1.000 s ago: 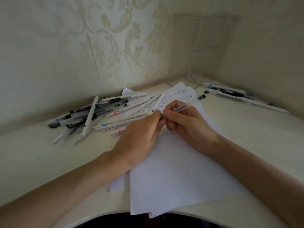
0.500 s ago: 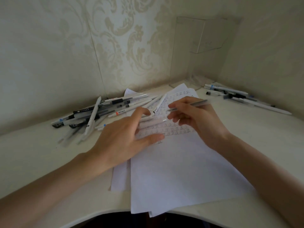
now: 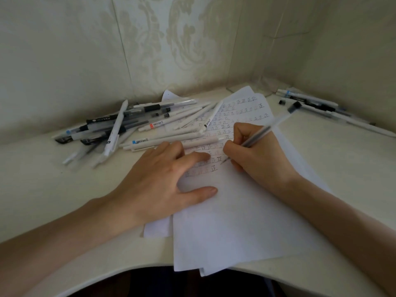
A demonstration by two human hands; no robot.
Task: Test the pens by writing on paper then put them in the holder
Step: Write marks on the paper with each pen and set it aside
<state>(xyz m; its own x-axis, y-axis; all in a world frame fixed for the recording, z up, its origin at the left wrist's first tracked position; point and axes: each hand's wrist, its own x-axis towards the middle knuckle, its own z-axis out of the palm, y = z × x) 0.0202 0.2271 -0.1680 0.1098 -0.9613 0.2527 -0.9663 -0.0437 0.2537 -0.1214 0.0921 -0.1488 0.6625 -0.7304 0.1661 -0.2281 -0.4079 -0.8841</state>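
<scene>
White sheets of paper [image 3: 240, 228] with rows of written characters lie in front of me on the desk. My right hand [image 3: 257, 155] grips a clear pen [image 3: 270, 127] in a writing hold, its tip on the paper at the end of a row, its capped end pointing up and right. My left hand [image 3: 162, 185] lies flat on the paper's left side, fingers spread, pressing it down. A heap of several white and black pens [image 3: 137, 127] lies at the back left, partly on the paper. No holder is in view.
A second group of pens [image 3: 321, 108] and a small black cap [image 3: 282, 102] lie at the back right along the wall. Walls close the desk [image 3: 47, 189] off at the back and right. The desk's curved front edge runs below my arms.
My hands have come apart. The left hand has moved down flat onto the paper. The right hand has turned the pen into a writing hold and brought its tip down to the sheet.
</scene>
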